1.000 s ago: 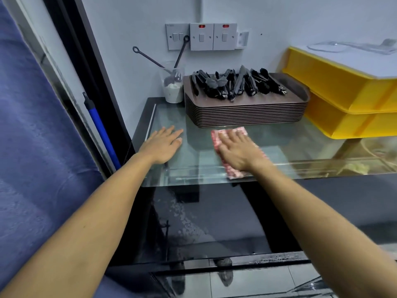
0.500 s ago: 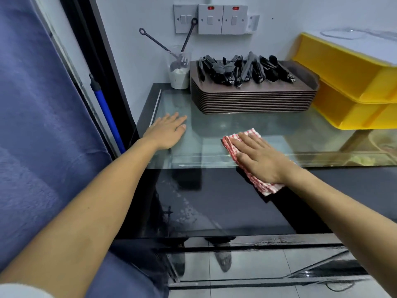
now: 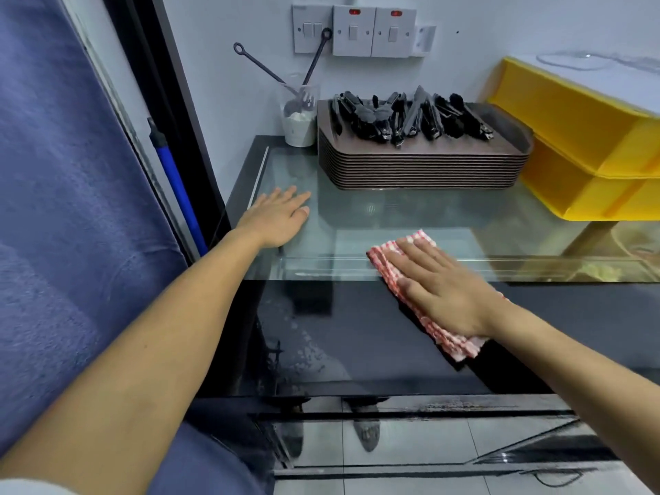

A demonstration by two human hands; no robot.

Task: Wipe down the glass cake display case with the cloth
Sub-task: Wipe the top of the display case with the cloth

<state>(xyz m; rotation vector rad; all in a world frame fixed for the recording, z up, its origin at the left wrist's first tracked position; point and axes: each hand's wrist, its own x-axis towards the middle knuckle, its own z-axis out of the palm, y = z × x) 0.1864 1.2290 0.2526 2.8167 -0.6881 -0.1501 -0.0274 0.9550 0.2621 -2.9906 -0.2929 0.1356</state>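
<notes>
The glass display case (image 3: 360,216) has a flat glass top and a dark sloping front pane below it. My right hand (image 3: 443,291) lies flat with fingers spread on a red-and-white checked cloth (image 3: 453,344), pressing it over the front edge of the top and onto the upper part of the front pane. The cloth shows beyond my fingertips and below my wrist. My left hand (image 3: 278,217) rests flat and empty on the left end of the glass top, fingers together and pointing right.
A stack of brown trays (image 3: 421,166) carrying several black tongs (image 3: 410,117) sits at the back of the top. A cup with utensils (image 3: 300,119) stands to its left. Yellow crates (image 3: 585,151) fill the right. A blue-handled pole (image 3: 178,194) leans at the left wall.
My right hand has slid the cloth from the middle of the glass top toward me and to the right, over the front edge onto the front pane. My left hand stays planted.
</notes>
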